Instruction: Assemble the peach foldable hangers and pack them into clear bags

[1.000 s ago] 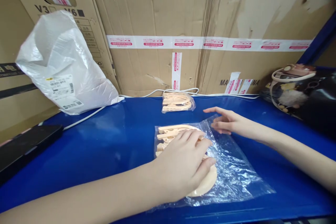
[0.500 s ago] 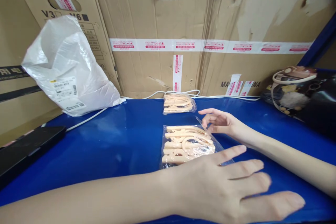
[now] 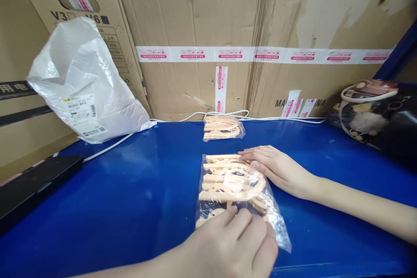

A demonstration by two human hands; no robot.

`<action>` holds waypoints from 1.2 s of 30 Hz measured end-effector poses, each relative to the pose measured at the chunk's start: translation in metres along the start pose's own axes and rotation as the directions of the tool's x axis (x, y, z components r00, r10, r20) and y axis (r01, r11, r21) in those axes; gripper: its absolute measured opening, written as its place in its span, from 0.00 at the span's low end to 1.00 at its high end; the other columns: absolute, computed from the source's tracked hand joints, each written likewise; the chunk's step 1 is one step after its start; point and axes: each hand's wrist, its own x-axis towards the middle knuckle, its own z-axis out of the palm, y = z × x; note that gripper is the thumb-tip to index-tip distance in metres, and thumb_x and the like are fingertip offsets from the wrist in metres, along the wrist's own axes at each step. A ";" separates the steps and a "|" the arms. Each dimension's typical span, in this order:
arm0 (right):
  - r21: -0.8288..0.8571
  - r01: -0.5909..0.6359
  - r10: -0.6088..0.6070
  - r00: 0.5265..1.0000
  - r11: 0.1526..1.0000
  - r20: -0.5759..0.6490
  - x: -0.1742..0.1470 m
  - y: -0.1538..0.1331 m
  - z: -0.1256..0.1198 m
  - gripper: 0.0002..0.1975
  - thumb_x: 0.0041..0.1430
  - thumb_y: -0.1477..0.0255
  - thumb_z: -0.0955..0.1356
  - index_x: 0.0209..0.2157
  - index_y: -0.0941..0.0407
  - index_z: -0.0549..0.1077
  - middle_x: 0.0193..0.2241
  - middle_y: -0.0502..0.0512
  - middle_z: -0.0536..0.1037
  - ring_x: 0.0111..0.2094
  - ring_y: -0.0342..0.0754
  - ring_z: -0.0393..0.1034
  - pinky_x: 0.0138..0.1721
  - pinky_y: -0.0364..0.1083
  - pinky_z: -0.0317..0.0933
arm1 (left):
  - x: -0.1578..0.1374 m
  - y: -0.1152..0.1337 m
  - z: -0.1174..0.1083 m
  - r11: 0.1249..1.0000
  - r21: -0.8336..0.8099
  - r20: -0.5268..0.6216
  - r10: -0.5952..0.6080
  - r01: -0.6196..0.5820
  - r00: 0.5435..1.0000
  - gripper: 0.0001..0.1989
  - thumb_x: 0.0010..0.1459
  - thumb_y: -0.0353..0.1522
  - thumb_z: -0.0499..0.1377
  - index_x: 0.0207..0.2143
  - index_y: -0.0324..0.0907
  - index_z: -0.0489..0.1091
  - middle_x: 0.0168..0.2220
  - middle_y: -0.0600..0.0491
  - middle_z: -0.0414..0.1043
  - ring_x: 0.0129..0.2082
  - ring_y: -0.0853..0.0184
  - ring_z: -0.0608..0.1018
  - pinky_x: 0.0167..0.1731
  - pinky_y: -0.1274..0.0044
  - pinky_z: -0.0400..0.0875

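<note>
A clear plastic bag of beige folding hangers [image 3: 233, 180] lies flat on the blue tabletop in front of me. My left hand [image 3: 237, 239] comes in from the lower left, its fingers curled and closed on the lower part of the bag. Its palm covers some of the pieces there, and the fingertips are partly hidden. My right hand [image 3: 276, 167] rests against the bag's upper right edge, fingers stretched out and lying over the plastic. Farther back sits a second bag of beige folding hangers [image 3: 223, 127], touched by neither hand.
A white shipping bag [image 3: 87, 78] leans on cardboard at the left. In front of it lies a black device [image 3: 39, 186]. A white cable [image 3: 189, 118] runs along the back, under a large cardboard box [image 3: 195, 82]. Dark items and a handled bottle [image 3: 368, 108] stand at right.
My left hand has come back left, its spread fingers curling onto the lower part of the near bag. My right hand has lowered onto the bag's upper right edge, and the plastic lies flatter.
</note>
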 end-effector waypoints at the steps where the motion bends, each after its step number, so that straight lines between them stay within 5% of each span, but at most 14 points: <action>1: -0.039 0.008 -0.007 1.000 0.999 0.029 0.000 0.000 -0.003 0.18 0.70 0.67 0.55 0.54 0.52 0.69 0.54 0.55 0.73 0.57 0.52 0.63 0.57 0.57 0.55 | -0.001 0.002 0.002 0.999 0.043 -0.022 0.017 -0.016 1.000 0.01 0.54 0.26 0.58 0.29 0.37 0.70 0.23 0.54 0.69 0.21 0.68 0.70 0.19 0.77 0.67; 6: -0.114 -0.077 0.071 0.996 0.991 -0.050 -0.004 -0.009 -0.020 0.20 0.68 0.62 0.58 0.55 0.51 0.68 0.58 0.57 0.68 0.59 0.56 0.59 0.57 0.59 0.53 | 0.007 -0.001 0.003 0.987 0.132 -0.112 0.102 -0.087 0.988 0.10 0.51 0.24 0.56 0.20 0.42 0.59 0.17 0.58 0.58 0.14 0.73 0.61 0.10 0.78 0.51; 10: 0.110 -0.431 0.438 0.898 0.895 -0.038 -0.014 -0.021 -0.027 0.22 0.64 0.53 0.59 0.34 0.56 0.73 0.28 0.55 0.78 0.28 0.48 0.72 0.32 0.47 0.66 | 0.017 -0.011 -0.012 0.988 0.085 -0.023 0.134 -0.131 0.991 0.05 0.52 0.25 0.56 0.25 0.40 0.64 0.19 0.57 0.63 0.17 0.71 0.65 0.13 0.78 0.56; 12: 0.348 -0.612 0.565 0.791 0.710 0.236 -0.017 -0.027 -0.026 0.27 0.61 0.48 0.58 0.28 0.57 0.72 0.18 0.53 0.75 0.16 0.43 0.65 0.18 0.42 0.59 | 0.020 -0.015 -0.015 0.987 0.073 -0.040 0.146 -0.143 0.989 0.04 0.54 0.26 0.57 0.27 0.40 0.67 0.22 0.57 0.66 0.20 0.71 0.68 0.16 0.78 0.61; 14: 0.572 -0.703 0.509 0.706 0.423 0.492 -0.018 -0.034 -0.021 0.29 0.60 0.46 0.58 0.31 0.58 0.73 0.19 0.55 0.76 0.14 0.43 0.65 0.13 0.40 0.56 | 0.021 -0.015 -0.010 0.986 0.099 -0.173 0.152 -0.137 0.973 0.06 0.56 0.28 0.58 0.25 0.41 0.68 0.23 0.57 0.65 0.21 0.71 0.68 0.16 0.78 0.59; 16: 0.716 -0.679 0.459 0.695 0.166 0.553 -0.018 -0.042 -0.014 0.26 0.59 0.48 0.61 0.39 0.56 0.73 0.27 0.57 0.79 0.21 0.46 0.72 0.17 0.41 0.64 | 0.020 -0.012 0.000 0.979 0.137 -0.299 0.189 -0.154 0.935 0.10 0.57 0.29 0.58 0.22 0.42 0.68 0.23 0.58 0.63 0.22 0.72 0.67 0.15 0.77 0.56; 19: 0.838 -0.544 0.490 0.725 -0.023 0.484 -0.017 -0.053 -0.004 0.21 0.57 0.57 0.69 0.49 0.51 0.70 0.40 0.57 0.80 0.36 0.50 0.77 0.35 0.47 0.73 | 0.017 -0.010 0.013 0.964 0.166 -0.325 0.253 -0.208 0.911 0.12 0.53 0.27 0.61 0.18 0.43 0.67 0.22 0.58 0.61 0.25 0.72 0.66 0.14 0.78 0.52; 22: 0.894 -0.447 0.502 0.766 -0.030 0.400 -0.013 -0.055 -0.002 0.22 0.55 0.65 0.72 0.52 0.51 0.69 0.44 0.57 0.79 0.39 0.51 0.77 0.43 0.51 0.72 | 0.015 -0.014 0.014 0.942 0.173 -0.297 0.328 -0.287 0.897 0.11 0.51 0.25 0.63 0.18 0.43 0.68 0.23 0.59 0.64 0.26 0.72 0.67 0.15 0.79 0.52; 26: 0.938 -0.314 0.586 0.792 0.146 0.173 0.005 -0.033 -0.027 0.25 0.51 0.73 0.73 0.52 0.53 0.69 0.44 0.58 0.79 0.37 0.50 0.77 0.42 0.48 0.73 | 0.017 -0.039 -0.003 0.933 0.153 -0.156 0.349 -0.326 0.924 0.06 0.59 0.34 0.58 0.34 0.43 0.73 0.38 0.54 0.73 0.35 0.67 0.73 0.25 0.77 0.65; 29: 0.920 -0.210 0.649 0.758 0.332 -0.062 0.031 0.003 -0.056 0.19 0.56 0.73 0.70 0.51 0.57 0.70 0.46 0.60 0.79 0.39 0.48 0.77 0.44 0.44 0.72 | 0.023 -0.075 -0.008 0.993 0.065 -0.097 -0.092 0.099 0.991 0.18 0.62 0.38 0.53 0.49 0.35 0.67 0.51 0.44 0.70 0.52 0.58 0.69 0.47 0.69 0.67; 31: 0.864 -0.213 0.645 0.748 0.457 -0.157 0.054 0.032 -0.066 0.16 0.60 0.73 0.66 0.50 0.61 0.70 0.48 0.62 0.77 0.42 0.48 0.76 0.45 0.44 0.71 | 0.027 -0.105 0.000 0.882 -0.104 -0.001 -0.462 0.459 0.887 0.20 0.62 0.37 0.53 0.53 0.36 0.63 0.58 0.43 0.64 0.58 0.58 0.65 0.57 0.67 0.58; 33: 0.826 -0.235 0.616 0.771 0.512 -0.162 0.077 0.059 -0.063 0.16 0.62 0.75 0.63 0.51 0.63 0.69 0.50 0.65 0.76 0.45 0.49 0.75 0.48 0.47 0.69 | 0.030 -0.135 0.020 0.576 -0.372 0.152 -0.735 0.728 0.660 0.20 0.62 0.38 0.54 0.54 0.39 0.63 0.59 0.45 0.62 0.60 0.59 0.62 0.61 0.66 0.51; 34: 0.714 -0.272 0.537 0.826 0.645 -0.171 0.089 0.071 -0.057 0.17 0.64 0.75 0.61 0.53 0.63 0.67 0.50 0.64 0.75 0.45 0.49 0.74 0.47 0.48 0.70 | 0.031 -0.149 0.033 0.315 -0.509 0.261 -0.830 0.801 0.492 0.19 0.60 0.37 0.56 0.52 0.39 0.64 0.59 0.45 0.62 0.62 0.58 0.60 0.62 0.67 0.47; 36: 0.641 -0.296 0.488 0.861 0.708 -0.142 0.109 0.089 -0.038 0.17 0.62 0.75 0.62 0.52 0.62 0.69 0.49 0.64 0.77 0.45 0.52 0.75 0.46 0.51 0.70 | 0.031 -0.170 0.060 0.135 -0.548 0.349 -0.860 0.826 0.372 0.19 0.61 0.38 0.55 0.50 0.36 0.66 0.57 0.40 0.65 0.62 0.53 0.61 0.61 0.63 0.49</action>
